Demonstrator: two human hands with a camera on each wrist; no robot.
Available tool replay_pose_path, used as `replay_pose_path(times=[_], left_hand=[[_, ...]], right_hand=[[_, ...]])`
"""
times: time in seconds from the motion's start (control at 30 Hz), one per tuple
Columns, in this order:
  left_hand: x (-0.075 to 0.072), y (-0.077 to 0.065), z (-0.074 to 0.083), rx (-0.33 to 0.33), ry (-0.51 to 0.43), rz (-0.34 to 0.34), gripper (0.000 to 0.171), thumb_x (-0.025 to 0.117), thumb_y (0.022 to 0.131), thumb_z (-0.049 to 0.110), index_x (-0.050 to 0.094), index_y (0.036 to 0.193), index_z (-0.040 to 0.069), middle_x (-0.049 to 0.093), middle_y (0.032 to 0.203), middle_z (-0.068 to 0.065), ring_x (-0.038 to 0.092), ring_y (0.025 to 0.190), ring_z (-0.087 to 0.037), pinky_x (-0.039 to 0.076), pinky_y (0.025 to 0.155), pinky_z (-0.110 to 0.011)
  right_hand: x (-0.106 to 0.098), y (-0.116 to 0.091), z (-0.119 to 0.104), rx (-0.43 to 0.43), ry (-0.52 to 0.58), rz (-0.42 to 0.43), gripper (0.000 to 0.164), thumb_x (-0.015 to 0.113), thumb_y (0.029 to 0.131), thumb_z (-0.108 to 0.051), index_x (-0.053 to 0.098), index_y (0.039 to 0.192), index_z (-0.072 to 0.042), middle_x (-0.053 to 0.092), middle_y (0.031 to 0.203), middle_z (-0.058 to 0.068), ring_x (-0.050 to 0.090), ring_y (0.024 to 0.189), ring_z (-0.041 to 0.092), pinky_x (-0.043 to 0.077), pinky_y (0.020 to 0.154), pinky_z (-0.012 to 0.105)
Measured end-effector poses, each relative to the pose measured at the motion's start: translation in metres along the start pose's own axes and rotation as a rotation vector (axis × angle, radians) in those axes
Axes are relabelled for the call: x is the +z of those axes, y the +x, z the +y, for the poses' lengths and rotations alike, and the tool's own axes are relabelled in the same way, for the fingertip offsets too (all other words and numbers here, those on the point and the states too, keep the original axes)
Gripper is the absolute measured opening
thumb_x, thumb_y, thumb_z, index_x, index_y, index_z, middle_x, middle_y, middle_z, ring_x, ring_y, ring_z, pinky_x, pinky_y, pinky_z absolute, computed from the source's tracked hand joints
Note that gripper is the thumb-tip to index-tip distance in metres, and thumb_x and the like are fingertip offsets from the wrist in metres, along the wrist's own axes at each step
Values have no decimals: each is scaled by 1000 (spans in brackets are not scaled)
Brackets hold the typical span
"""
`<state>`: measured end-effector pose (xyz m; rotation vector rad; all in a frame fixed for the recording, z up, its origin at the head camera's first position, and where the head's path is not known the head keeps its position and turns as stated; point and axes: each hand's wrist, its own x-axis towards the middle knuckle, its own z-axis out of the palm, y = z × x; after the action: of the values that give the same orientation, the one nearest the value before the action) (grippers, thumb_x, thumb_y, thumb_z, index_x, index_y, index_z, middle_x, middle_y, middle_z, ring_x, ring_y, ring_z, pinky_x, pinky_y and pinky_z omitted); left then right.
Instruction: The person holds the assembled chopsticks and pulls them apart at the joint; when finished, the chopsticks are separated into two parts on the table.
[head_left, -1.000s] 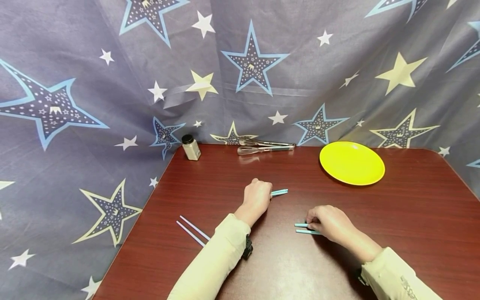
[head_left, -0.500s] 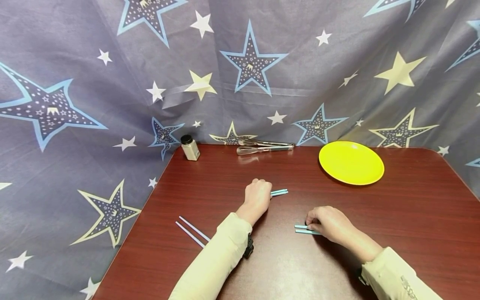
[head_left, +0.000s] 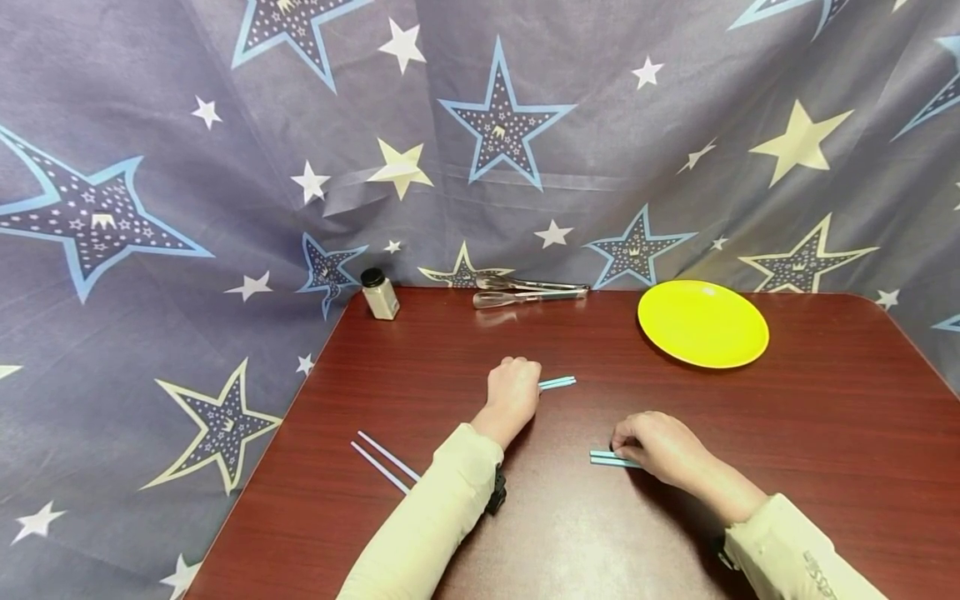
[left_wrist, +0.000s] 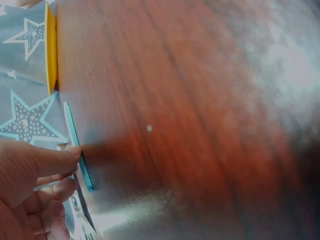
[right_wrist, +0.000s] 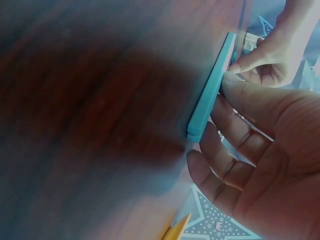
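Centre chopsticks [head_left: 557,383]: light blue, teal in the left wrist view
Right-of-centre chopsticks [head_left: 606,461]: light blue, teal in the right wrist view
Lower-left chopsticks [head_left: 389,456]: pale lavender
Plate, right [head_left: 702,324]: plain bright yellow
Tongs, upper middle [head_left: 534,296]: silvery, teal strip towards the right end
Jar, left [head_left: 382,302]: whitish body, black lid [head_left: 372,277]
Table [head_left: 450,375]: red-brown, dark streaked grain
Backdrop cloth [head_left: 615,150]: grey-blue; white and cream stars, dark speckled stars edged light blue or cream
Left sleeve [head_left: 431,517]: pale cream-yellow
Right sleeve [head_left: 791,546]: same, grey lettering
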<state>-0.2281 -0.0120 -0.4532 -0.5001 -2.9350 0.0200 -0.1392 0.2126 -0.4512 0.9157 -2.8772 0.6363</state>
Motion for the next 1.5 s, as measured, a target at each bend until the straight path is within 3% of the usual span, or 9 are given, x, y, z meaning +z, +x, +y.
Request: replay_pose_path(times=[0.53,0.7,0.97,1.5], left_hand=[[-3,-2,0,-20,-17,7,20,77,82,36,70,80,17,66,79,-2,61,75,-23,53,60,-38],[-8,-7,0,-19,-58,21,26,76,81,39,66,73,17,61,73,0,60,71,-22,51,57,-37],[-25,-23,-5,13,-153,39,34,75,83,39,54,65,19,55,68,3,61,72,-22,49,57,-35],[-40,-67,-35,10,-293,75,15,77,82,31,67,79,21,60,73,6,64,73,-21,50,59,-38]], right_hand=[[-3,-1,-4,-20,-2,-18,25,77,76,-3,62,71,-22,52,67,-17,44,62,3,39,58,25],[-3,0,-5,-36,-11,1,21,76,77,-2,67,77,-21,60,73,-16,51,65,3,44,59,26],[-6,8,-16,-53,-33,37,18,79,78,-9,68,80,-23,62,78,-14,57,73,10,46,64,29],[-1,24,-46,-124,-56,61,16,79,78,-12,66,78,-21,59,79,-11,56,74,15,47,66,32]])
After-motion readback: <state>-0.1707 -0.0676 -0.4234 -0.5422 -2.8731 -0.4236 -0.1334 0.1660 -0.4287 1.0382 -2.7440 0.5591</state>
